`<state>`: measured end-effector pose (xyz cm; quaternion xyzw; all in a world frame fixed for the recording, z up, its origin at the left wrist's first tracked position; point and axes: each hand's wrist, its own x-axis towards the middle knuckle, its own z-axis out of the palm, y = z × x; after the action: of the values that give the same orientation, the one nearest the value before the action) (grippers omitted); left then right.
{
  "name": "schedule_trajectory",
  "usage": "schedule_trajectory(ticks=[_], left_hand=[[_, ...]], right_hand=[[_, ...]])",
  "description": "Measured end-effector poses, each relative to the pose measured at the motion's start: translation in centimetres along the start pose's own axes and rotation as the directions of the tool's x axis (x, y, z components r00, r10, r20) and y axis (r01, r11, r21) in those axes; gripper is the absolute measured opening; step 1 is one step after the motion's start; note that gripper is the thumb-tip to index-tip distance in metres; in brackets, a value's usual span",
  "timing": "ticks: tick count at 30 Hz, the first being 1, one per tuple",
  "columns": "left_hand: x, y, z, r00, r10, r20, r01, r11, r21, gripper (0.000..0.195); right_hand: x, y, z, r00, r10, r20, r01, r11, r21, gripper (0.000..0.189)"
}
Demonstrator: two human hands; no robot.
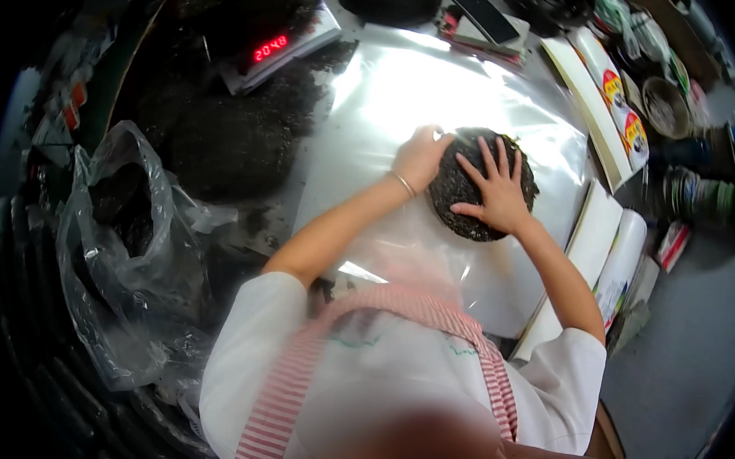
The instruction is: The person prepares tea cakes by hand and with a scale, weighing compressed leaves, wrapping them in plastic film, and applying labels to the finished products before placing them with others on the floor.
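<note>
A round, flat, dark cake of pressed leafy material [464, 201] lies on a shiny clear plastic sheet [356, 210]. My right hand [499, 193] rests palm down on top of it, fingers spread. At its upper left edge is my left hand [421, 157], fingers bent, thumb and fingertips by the rim; whether they pinch the cake or the sheet cannot be told. Up and to the left stands a digital scale [290, 54] with a lit red display and dark material piled on it.
An open clear plastic bag [143, 279] holding dark material sits at left. Rolls of plastic wrap [621, 264] and long boxes [585, 224] line the right side. A smartphone [485, 14] lies on a small stack at the back. A round bowl [665, 107] stands farther right.
</note>
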<state>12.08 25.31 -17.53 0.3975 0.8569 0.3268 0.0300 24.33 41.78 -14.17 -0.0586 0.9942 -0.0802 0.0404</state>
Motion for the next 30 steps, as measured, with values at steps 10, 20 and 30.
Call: schedule_trajectory(ticks=[10,20,30], left_hand=[[-0.7,0.3,-0.4,0.997,-0.047,-0.067,0.029,0.971,-0.237,0.037],[-0.6,-0.1,-0.2,0.993,-0.078,-0.083,0.049,0.949,-0.311,0.038],[0.3,-0.5,0.7,0.982,-0.060,-0.180,0.015,0.971,-0.240,0.032]], right_hand=[[-1.2,-1.0,-1.3,0.998,0.064,-0.025,-0.062,0.994,0.090,0.075],[-4.1,-0.1,2.1,0.950,-0.041,-0.310,0.064,0.996,0.063,0.062],[0.9,0.3,0.6,0.997,-0.070,-0.011,0.070,0.997,0.025,0.077]])
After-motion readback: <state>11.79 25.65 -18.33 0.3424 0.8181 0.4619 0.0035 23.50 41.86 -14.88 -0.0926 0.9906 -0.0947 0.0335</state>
